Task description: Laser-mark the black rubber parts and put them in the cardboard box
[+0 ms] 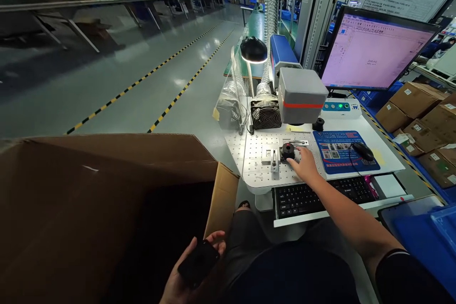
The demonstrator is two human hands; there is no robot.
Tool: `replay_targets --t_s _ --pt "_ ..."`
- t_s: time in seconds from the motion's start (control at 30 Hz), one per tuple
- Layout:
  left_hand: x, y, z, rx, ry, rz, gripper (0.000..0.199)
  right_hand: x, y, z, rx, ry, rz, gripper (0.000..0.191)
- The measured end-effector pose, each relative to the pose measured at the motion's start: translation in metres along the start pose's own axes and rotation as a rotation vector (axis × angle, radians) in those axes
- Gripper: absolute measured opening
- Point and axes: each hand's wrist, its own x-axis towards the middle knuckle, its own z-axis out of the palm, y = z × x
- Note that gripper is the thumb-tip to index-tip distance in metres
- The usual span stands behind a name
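Observation:
My left hand (pixel 188 270) is wrapped round a flat black part (pixel 198 262) with rounded corners, close to the near side of a large cardboard box. On the white perforated worktable, my right hand (pixel 303 165) reaches to a round black part (pixel 288 150) with a hole in its top. Thumb and fingers lie at its right side, closed about it. That part sits among small metal fixture blocks (pixel 274 161) bolted to the plate (pixel 258 171). Above it hangs the grey machine head (pixel 302 90) with an orange stripe.
The open cardboard box (pixel 107 154) fills the lower left, its inside dark. A keyboard (pixel 302 200) lies on a pull-out tray; a mouse (pixel 363 151) rests on a blue mat (pixel 329 164). The monitor (pixel 377 52), a fan (pixel 266 116) and a lamp (pixel 253 50) stand behind.

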Motion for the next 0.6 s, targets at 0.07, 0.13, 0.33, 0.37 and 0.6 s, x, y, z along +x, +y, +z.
replay_targets --t_s 0.07,0.13,0.33,0.37,0.6 --pt "-0.002 0.0 0.003 -0.005 0.032 0.005 0.036 0.01 -0.007 0.005 -0.02 -0.01 0.025 0.062" --pt "-0.002 0.0 0.005 0.001 0.048 0.004 0.033 0.017 -0.012 0.009 -0.04 -0.016 0.052 0.066" --pt "-0.002 -0.001 0.008 0.023 0.077 0.022 0.033 0.027 -0.018 0.022 -0.109 -0.016 0.098 0.075" --pt "-0.002 -0.002 0.008 0.028 0.083 0.027 0.033 0.028 -0.018 0.024 -0.114 -0.013 0.101 0.074" --pt "-0.002 -0.005 0.003 0.099 0.139 0.053 0.022 0.03 -0.02 0.032 -0.078 0.022 0.146 0.058"
